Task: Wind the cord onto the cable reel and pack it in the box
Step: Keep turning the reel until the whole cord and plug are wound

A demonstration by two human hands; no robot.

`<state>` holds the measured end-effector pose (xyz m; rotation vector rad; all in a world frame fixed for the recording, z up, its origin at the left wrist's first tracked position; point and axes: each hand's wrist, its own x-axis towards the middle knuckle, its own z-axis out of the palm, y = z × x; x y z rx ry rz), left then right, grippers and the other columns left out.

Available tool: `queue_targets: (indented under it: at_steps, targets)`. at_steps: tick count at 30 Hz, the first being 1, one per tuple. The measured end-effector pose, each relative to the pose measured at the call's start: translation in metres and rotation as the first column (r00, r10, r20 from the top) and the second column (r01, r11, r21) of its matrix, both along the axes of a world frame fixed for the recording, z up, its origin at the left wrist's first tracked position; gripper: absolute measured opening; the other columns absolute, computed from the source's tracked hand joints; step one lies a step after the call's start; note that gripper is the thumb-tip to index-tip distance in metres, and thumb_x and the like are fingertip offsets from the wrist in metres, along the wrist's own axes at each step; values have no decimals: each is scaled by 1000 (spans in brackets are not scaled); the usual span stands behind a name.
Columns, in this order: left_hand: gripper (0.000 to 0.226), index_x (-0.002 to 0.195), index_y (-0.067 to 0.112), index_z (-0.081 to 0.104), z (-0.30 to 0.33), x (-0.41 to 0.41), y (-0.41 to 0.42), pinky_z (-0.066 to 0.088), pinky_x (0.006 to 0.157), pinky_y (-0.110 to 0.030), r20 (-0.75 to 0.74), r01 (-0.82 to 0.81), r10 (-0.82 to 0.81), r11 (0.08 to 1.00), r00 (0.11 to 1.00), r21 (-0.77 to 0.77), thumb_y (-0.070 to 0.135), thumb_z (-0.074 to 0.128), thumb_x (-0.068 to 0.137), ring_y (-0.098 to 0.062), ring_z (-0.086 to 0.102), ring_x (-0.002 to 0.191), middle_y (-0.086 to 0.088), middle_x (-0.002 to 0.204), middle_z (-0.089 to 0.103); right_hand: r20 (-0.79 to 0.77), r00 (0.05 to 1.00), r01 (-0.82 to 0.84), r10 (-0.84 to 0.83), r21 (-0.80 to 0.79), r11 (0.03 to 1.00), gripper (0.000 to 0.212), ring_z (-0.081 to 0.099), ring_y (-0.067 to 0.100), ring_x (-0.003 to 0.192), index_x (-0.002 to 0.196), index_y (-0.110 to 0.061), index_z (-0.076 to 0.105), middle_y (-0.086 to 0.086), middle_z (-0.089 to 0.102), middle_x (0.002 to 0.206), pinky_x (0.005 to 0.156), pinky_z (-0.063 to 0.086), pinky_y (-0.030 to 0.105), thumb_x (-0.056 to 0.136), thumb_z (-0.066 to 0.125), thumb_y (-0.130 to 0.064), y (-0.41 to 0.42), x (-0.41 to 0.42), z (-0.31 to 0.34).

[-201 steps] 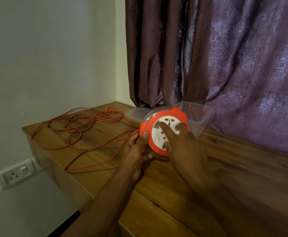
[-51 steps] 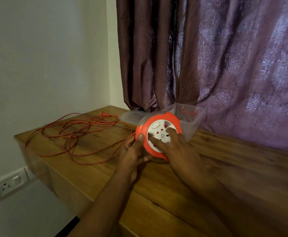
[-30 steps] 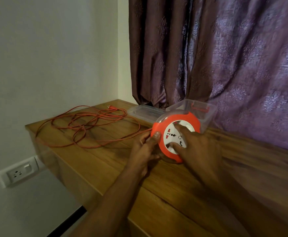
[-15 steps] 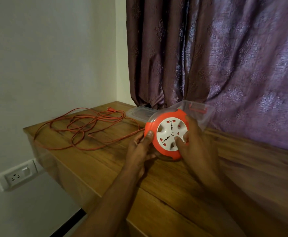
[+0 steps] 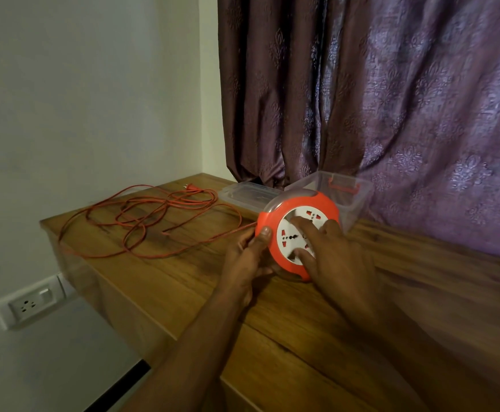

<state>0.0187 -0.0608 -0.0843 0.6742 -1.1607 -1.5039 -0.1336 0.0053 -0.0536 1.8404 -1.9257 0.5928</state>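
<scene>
An orange cable reel (image 5: 326, 205) with a white socket face stands tilted on the wooden table (image 5: 272, 307). My left hand (image 5: 245, 260) grips its left rim, thumb on the orange edge. My right hand (image 5: 332, 257) lies over the white face, with fingers and thumb pressed on it. The orange cord (image 5: 153, 221) runs from the reel's left side into loose loops on the table's left part, and its plug (image 5: 191, 188) lies at the far edge. A clear plastic box (image 5: 355, 197) with an orange latch stands right behind the reel.
The box's clear lid (image 5: 245, 193) lies flat to the left of the box. A purple curtain (image 5: 391, 99) hangs behind the table. On the wall below the table's left edge is a white socket (image 5: 29, 304).
The white face has turned under my right hand, which shifted from the reel's right edge onto the face. The loose cord has shortened and drawn closer to the reel.
</scene>
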Motion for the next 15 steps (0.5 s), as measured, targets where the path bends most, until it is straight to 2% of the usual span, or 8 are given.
queue_targets:
  at_steps: [2, 3, 5, 7, 12, 15]
  targets:
    - [36, 108, 28, 71, -1, -1, 0, 61, 60, -31, 3, 4, -4, 1000, 1000, -12, 46, 70, 78, -20, 77, 92, 1, 102, 80, 112, 994, 4, -2, -20, 1000, 58, 64, 31, 92, 138, -51, 23, 3, 55, 118, 71, 54, 40, 87, 50, -58, -3, -2, -2]
    - [29, 107, 30, 71, -1, -1, 0, 61, 59, -30, 6, 10, -10, 1000, 1000, -17, 44, 69, 82, -18, 78, 90, 3, 100, 80, 164, 986, 2, 5, -41, 999, 57, 64, 29, 93, 136, -51, 26, 2, 58, 116, 73, 53, 40, 85, 51, -60, -4, -3, -3]
    - [13, 102, 32, 69, -2, -3, 1, 60, 56, -27, 18, 31, -31, 999, 999, -19, 36, 67, 90, -12, 78, 84, 9, 94, 81, 255, 967, 1, 22, -90, 996, 56, 65, 25, 90, 132, -50, 33, -3, 64, 105, 72, 53, 37, 82, 54, -63, -4, -3, -5]
    - [7, 101, 32, 68, -3, -5, 1, 59, 54, -25, 29, 51, -50, 999, 998, -19, 31, 64, 94, -8, 77, 79, 13, 88, 80, 319, 948, 25, 14, -119, 993, 55, 66, 24, 85, 127, -48, 37, -5, 67, 92, 67, 52, 35, 79, 57, -64, -5, -4, -8]
    - [11, 103, 32, 70, -5, -11, 1, 60, 58, -27, 43, 61, -59, 997, 997, -48, 34, 64, 93, -12, 78, 87, 8, 97, 80, 465, 882, 144, -76, -111, 983, 54, 66, 31, 83, 119, -43, 39, 3, 69, 86, 70, 53, 40, 74, 54, -70, -11, -6, -11]
    - [21, 101, 35, 74, -6, -13, -5, 61, 62, -30, 40, 60, -57, 997, 998, -56, 44, 67, 83, -16, 77, 92, 4, 104, 80, 516, 853, 137, -80, -72, 988, 50, 65, 31, 86, 119, -37, 41, 3, 69, 89, 72, 53, 40, 79, 54, -64, -14, -10, -10]
